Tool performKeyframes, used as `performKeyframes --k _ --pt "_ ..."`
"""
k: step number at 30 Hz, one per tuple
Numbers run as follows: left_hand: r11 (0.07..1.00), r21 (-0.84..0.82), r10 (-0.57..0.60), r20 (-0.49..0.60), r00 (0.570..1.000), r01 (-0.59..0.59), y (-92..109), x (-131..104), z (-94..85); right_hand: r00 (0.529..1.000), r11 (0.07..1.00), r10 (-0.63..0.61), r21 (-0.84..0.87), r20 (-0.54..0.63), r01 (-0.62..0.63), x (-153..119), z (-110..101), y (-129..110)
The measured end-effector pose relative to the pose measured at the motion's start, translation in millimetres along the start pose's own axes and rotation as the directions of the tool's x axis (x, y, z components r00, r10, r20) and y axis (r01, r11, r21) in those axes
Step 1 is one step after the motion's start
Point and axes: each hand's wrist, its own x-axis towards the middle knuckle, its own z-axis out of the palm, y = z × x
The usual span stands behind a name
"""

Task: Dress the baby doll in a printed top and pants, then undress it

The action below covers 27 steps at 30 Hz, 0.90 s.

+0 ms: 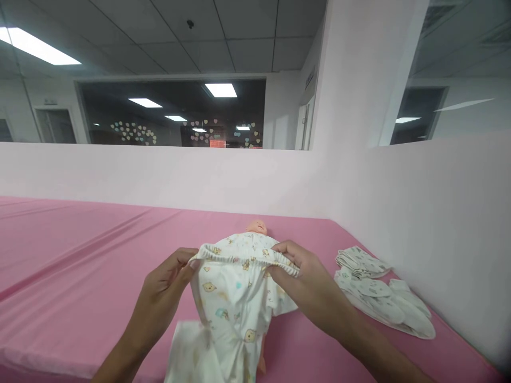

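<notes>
A pair of white baby pants (pixel 227 298) printed with small animals hangs spread between my hands, its gathered elastic waistband stretched sideways. My left hand (pixel 170 284) pinches the left end of the waistband between thumb and fingers. The waistband's right part is gripped by my right hand (pixel 297 268). Behind the pants a baby doll (pixel 257 227) lies on the pink surface, its head at the far end. The doll wears a white printed top (pixel 283 300). Most of its body is hidden by the pants; a bit of leg shows below, beside the right pant leg.
A pink sheet (pixel 80 276) with creases covers the wide padded surface. Folded white printed cloths (pixel 363 260) and more white baby clothing (pixel 383 303) lie at the right by the wall. White walls (pixel 159 175) with windows above border the back and right.
</notes>
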Motion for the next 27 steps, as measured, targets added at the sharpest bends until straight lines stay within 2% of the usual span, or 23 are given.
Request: performKeyframes --k 3,6,9,11,12,14,15,16,18,20,22,24,26,27 --pt "0.997 -0.05 -0.054 -0.03 0.998 0.053 5 -4 8.0 0.994 0.987 -0.105 -0.128 -0.018 0.102 -11 4 -5" --pt "0.998 -0.037 -0.043 0.037 0.998 0.044 14 -9 19.7 0.969 0.948 -0.246 -0.202 0.018 0.244 -20 18 -12" --pt "1.0 -0.007 -0.008 0.17 0.985 0.009 22 -8 30.3 0.977 0.967 -0.18 -0.16 0.115 0.197 -21 28 -14" --pt "0.998 0.048 0.02 0.207 0.978 -0.031 26 -8 37.0 0.976 0.992 -0.112 -0.037 0.186 0.121 -16 30 -12" --pt "0.993 0.102 0.046 0.15 0.988 -0.062 28 -8 40.6 0.973 0.996 -0.083 0.051 0.216 0.074 -12 31 -10" --pt "0.967 0.228 0.131 -0.043 0.99 -0.118 31 -14 48.2 0.969 0.968 -0.012 0.246 0.248 -0.051 -6 32 -7" --pt "0.952 0.275 0.169 -0.117 0.979 -0.132 32 -19 52.2 0.967 0.933 0.026 0.341 0.253 -0.114 -4 33 -6" --pt "0.943 0.305 0.187 -0.143 0.972 -0.136 34 -25 56.1 0.965 0.889 0.057 0.427 0.255 -0.165 -3 34 -6" --pt "0.938 0.327 0.142 -0.053 0.988 -0.117 36 -37 62.7 0.967 0.776 0.065 0.597 0.246 -0.204 -4 38 -8" --pt "0.936 0.348 0.044 0.029 0.999 -0.052 38 -43 66.4 0.969 0.628 -0.002 0.755 0.246 -0.19 -7 44 -11" --pt "0.943 0.333 -0.032 0.018 0.999 0.024 39 -42 66.6 0.967 0.463 -0.085 0.869 0.241 -0.176 -9 50 -11" --pt "0.964 0.261 -0.052 -0.024 0.998 0.056 40 -37 65.1 0.958 0.34 -0.134 0.92 0.253 -0.196 -8 56 -7" --pt "0.983 0.179 -0.036 -0.039 0.999 0.042 43 -34 65.5 0.944 0.305 -0.13 0.918 0.304 -0.254 -5 61 0" --pt "0.988 0.151 -0.023 -0.039 0.999 0.029 45 -34 67.6 0.937 0.321 -0.118 0.905 0.329 -0.277 -3 63 3"
